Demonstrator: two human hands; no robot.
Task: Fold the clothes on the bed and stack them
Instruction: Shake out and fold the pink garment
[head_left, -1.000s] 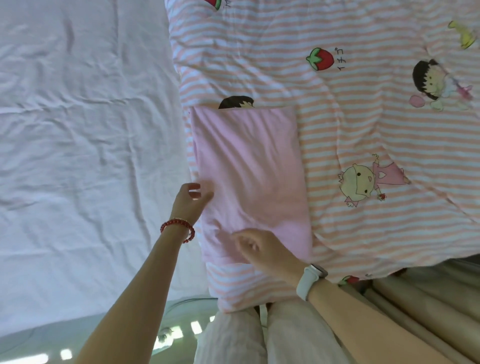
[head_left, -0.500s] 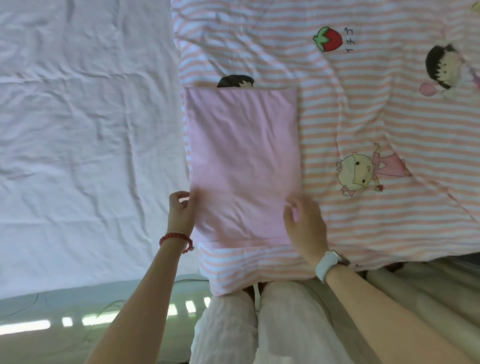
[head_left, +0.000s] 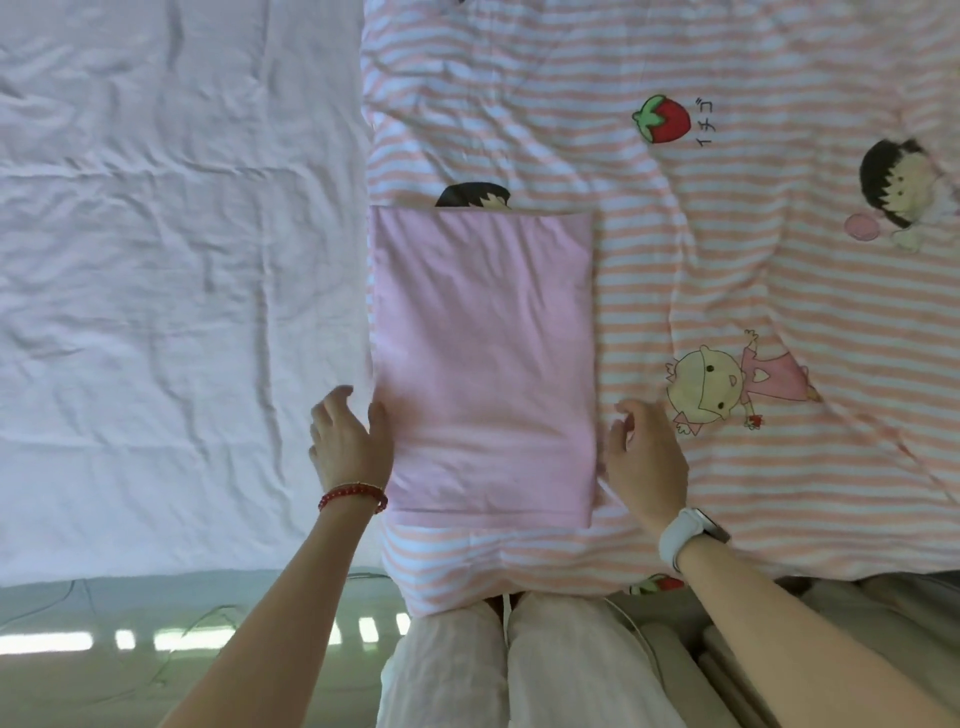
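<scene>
A folded pink garment (head_left: 485, 364) lies on a striped quilt (head_left: 727, 291) between the left hand (head_left: 347, 441) and right hand (head_left: 644, 457), fingers loosely spread, gripping nothing.

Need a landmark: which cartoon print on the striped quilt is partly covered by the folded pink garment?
The dark-haired head print at the folded pink garment's far edge; only its hair shows. The strawberry and yellow-haired girl prints lie uncovered.
</scene>
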